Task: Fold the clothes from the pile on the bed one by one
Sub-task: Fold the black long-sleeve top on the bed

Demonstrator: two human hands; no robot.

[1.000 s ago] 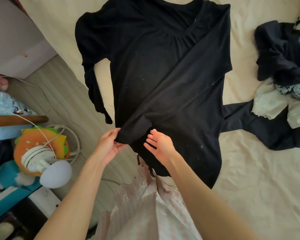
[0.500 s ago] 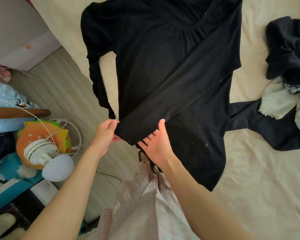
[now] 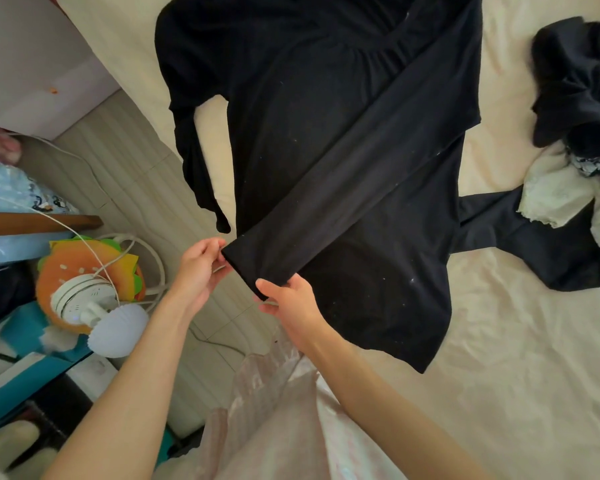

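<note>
Cream-coloured bed sheet fills the frame from twelve o'clock round to five o'clock as we look down. Spread flat on it, from the centre up to twelve o'clock, lies our long-sleeved black knit top. One sleeve of the top is folded diagonally across the body, its cuff ending just left of centre; the other sleeve trails down at ten o'clock, near the mattress edge. At three o'clock, well apart from the top's body, sits a rumpled pile of dark and white clothes, with a dark trouser leg reaching out from under it towards the top's hem.

Our left hand pinches the cuff's outer corner between thumb and curled fingers, just left of centre. Our right hand, slightly below centre, grips the cuff's nearer corner, thumb on top and fingers underneath.

At eight o'clock, on the floor side, rests a burger-shaped orange plush cushion with a small white round fan on it.
</note>
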